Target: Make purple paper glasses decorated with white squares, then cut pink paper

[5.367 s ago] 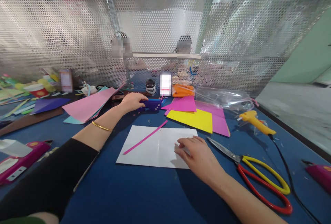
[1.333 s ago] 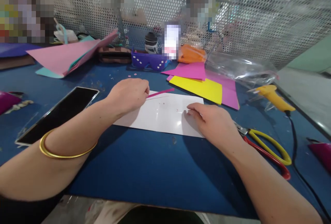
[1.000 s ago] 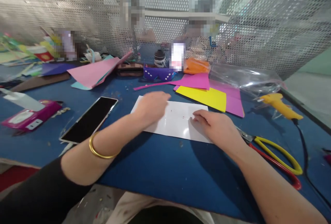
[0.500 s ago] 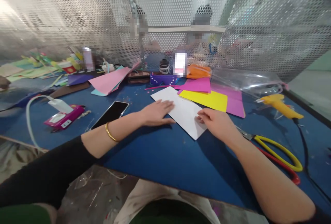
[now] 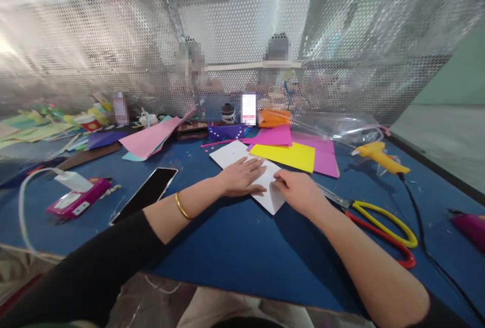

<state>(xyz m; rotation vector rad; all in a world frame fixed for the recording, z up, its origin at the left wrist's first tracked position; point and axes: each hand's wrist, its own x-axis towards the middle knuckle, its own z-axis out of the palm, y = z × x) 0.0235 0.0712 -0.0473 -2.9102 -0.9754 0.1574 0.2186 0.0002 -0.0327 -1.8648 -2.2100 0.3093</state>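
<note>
Pressing flat on the white sheet point(image 5: 235, 155), your left hand point(image 5: 242, 177) lies with fingers spread open — the sheet sits angled on the blue table point(image 5: 242, 247), just before the yellow paper point(image 5: 285, 155). Your right hand point(image 5: 300, 191) pinches the sheet's near edge; scissors point(image 5: 373, 224) lie beside it.

Glossy white paper point(image 5: 231, 153), perforated metal screen point(image 5: 94, 55)

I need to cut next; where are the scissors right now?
The scissors with one yellow and one red handle lie on the blue table, just right of the right hand, near the yellow glue gun.
</note>
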